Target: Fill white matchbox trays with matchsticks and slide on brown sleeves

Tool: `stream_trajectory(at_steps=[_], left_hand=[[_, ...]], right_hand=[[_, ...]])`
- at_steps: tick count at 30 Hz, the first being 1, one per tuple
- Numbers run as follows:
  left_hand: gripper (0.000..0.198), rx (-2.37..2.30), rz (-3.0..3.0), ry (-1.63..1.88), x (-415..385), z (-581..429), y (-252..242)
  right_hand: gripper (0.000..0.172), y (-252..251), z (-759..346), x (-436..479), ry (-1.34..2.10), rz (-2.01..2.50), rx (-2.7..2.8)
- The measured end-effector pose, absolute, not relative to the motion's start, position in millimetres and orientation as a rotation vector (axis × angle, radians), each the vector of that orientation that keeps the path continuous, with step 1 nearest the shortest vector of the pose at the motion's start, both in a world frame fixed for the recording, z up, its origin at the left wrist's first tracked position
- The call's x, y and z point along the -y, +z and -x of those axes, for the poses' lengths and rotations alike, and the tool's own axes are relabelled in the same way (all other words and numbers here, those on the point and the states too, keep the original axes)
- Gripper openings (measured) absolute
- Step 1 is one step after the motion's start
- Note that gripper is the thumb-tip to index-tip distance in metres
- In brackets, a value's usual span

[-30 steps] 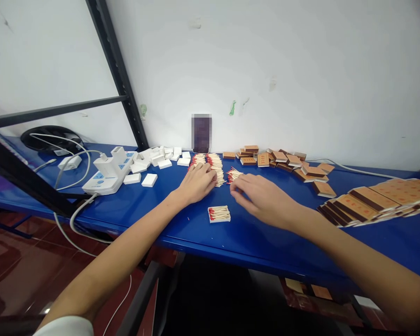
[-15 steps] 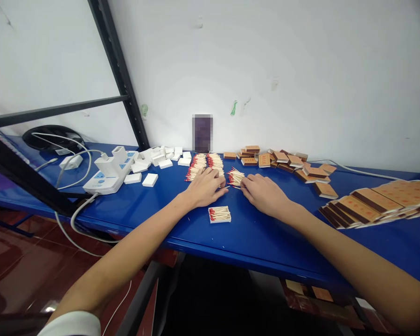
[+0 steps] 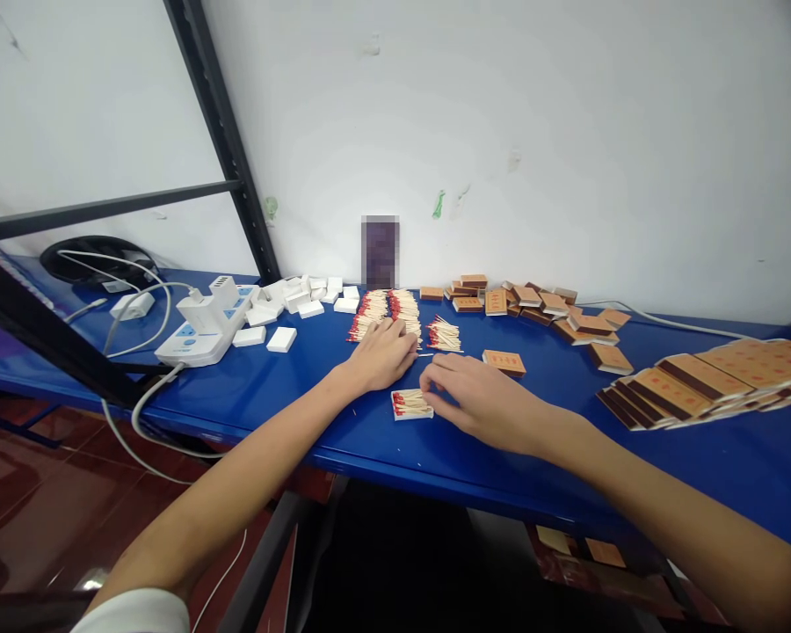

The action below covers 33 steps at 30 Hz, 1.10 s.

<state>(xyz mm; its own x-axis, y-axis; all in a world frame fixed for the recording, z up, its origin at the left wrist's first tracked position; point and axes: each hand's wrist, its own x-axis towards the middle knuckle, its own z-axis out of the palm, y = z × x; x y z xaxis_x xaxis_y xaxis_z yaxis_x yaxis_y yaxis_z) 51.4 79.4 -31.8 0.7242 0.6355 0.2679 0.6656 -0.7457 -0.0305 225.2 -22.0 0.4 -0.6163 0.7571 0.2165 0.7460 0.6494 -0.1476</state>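
Note:
My left hand point(image 3: 383, 354) rests at the near end of the matchstick piles point(image 3: 404, 308), its fingers bent and held together. Their tips are hidden, so I cannot see what is in them. My right hand point(image 3: 478, 394) hovers at the right end of a small white tray point(image 3: 395, 416) filled with red-tipped matches point(image 3: 410, 403). Thumb and fingers are apart there, and I see nothing between them. A smaller heap of matches point(image 3: 445, 334) lies beyond the right hand, and a brown matchbox point(image 3: 503, 362) lies just past its knuckles.
White box pieces point(image 3: 282, 339) are scattered at the back left beside a power strip point(image 3: 204, 325) with cables. Brown matchboxes point(image 3: 554, 303) are piled along the wall, and flat printed sleeves point(image 3: 712, 378) lie stacked at right. A black shelf post point(image 3: 228, 141) stands at left.
My right hand has moved toward me and left, from the small match heap to the tray's right end. The brown matchbox now shows beyond it. My left hand has shifted slightly, its thumb drawn in.

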Motion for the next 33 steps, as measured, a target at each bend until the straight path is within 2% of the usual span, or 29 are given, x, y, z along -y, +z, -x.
stream_trajectory(at_steps=[4,9,14,19,24,33], left_hand=[[0.022,1.072,2.851,-0.362,-75.5,-50.0,-28.7],[0.024,1.064,3.071,-0.552,-49.3,-32.9,-10.5],[0.025,1.149,3.178,-0.555,-23.9,-17.6,0.7],[0.028,1.239,3.154,-0.691,-12.7,-6.4,-8.2],[0.028,1.356,3.129,-0.678,3.0,3.2,-20.4],[0.029,1.462,3.065,-0.597,9.6,-12.0,-28.0]], right_hand=[[0.01,5.7,-226.9,14.7,0.071,1.246,2.484],[0.015,14.2,-247.3,1.1,0.021,1.338,2.284],[0.017,-1.4,-266.3,-14.5,-0.028,1.515,2.275],[0.018,-11.6,-259.5,-8.1,0.229,1.388,2.359],[0.022,-13.6,-246.8,5.4,0.553,1.213,2.392],[0.022,-27.2,-233.8,0.3,0.549,1.124,2.456]])
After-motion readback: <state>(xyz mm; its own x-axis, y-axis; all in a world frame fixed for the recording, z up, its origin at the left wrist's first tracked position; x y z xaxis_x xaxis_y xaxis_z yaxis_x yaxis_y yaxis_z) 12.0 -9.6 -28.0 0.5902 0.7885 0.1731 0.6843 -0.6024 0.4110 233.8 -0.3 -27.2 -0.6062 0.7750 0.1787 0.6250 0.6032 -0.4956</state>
